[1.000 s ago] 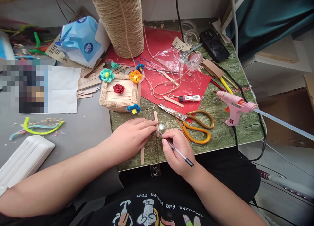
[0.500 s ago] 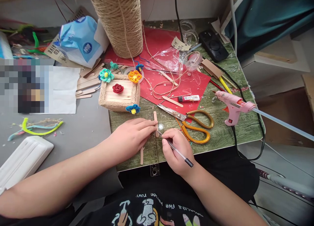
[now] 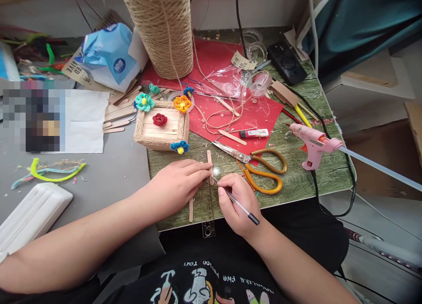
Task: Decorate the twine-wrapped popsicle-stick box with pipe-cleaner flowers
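My right hand (image 3: 239, 203) is closed around a slim pen (image 3: 244, 209) with a dark end cap. The pen's tip meets a small craft stick (image 3: 209, 156) lying on the green wood-patterned table top. My left hand (image 3: 178, 183) lies flat, fingers stretched out, its fingertips pressing on that stick; its thumb is hidden. Below the stick runs a clear ruler (image 3: 208, 230) that juts past the table edge. A second craft stick (image 3: 190, 211) sticks out from beneath my left hand. Just beyond is a twine-edged box (image 3: 161, 139) of craft sticks with yarn flowers and a red rose.
Scissors (image 3: 263, 172) with orange handles lie right of my hands. A pink glue gun (image 3: 313, 143) stands near the right edge, its cord trailing down. Behind are a big twine spool (image 3: 161, 35), red paper (image 3: 260, 112), a glue tube (image 3: 255, 133) and a blue-white package (image 3: 110, 53).
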`<state>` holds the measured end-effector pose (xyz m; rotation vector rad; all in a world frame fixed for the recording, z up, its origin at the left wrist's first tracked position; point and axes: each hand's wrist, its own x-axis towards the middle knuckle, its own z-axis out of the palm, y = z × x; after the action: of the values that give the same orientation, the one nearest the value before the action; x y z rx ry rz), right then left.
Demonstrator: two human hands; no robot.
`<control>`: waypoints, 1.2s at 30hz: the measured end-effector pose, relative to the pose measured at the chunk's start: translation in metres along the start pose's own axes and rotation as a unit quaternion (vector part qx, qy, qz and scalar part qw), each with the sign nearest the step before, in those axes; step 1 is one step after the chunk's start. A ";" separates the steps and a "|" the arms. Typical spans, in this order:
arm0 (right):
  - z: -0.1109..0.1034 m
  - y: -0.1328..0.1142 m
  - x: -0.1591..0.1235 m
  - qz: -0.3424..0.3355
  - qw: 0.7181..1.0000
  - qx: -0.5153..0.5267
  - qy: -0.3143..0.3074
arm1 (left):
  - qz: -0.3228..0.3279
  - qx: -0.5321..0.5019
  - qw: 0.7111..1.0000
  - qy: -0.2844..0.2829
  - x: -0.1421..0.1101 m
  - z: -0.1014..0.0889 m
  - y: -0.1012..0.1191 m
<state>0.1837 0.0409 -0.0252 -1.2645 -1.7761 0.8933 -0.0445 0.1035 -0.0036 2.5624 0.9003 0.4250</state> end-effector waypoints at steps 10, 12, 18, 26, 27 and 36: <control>0.000 0.000 0.001 -0.011 1.000 -0.018 -0.008 | -0.002 -0.001 1.000 -0.006 0.001 0.000 0.000; 0.000 0.000 0.001 -0.012 1.000 -0.018 -0.009 | 0.000 -0.002 1.000 -0.004 0.001 0.000 0.000; 0.001 -0.002 0.003 -0.017 0.999 -0.028 -0.010 | 0.000 -0.004 1.000 -0.005 0.001 -0.001 0.000; 0.001 -0.001 0.002 -0.025 0.999 -0.032 -0.008 | 0.001 -0.008 1.000 0.000 0.001 0.000 -0.001; 0.001 -0.001 0.002 -0.025 0.999 -0.033 -0.009 | 0.002 -0.009 1.000 0.001 0.001 0.000 -0.001; 0.000 -0.001 0.002 -0.021 0.999 -0.033 -0.012 | 0.003 0.000 1.000 0.002 0.001 0.000 0.000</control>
<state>0.1825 0.0427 -0.0244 -1.2572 -1.8574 0.8355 -0.0437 0.1047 -0.0035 2.5659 0.8941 0.4323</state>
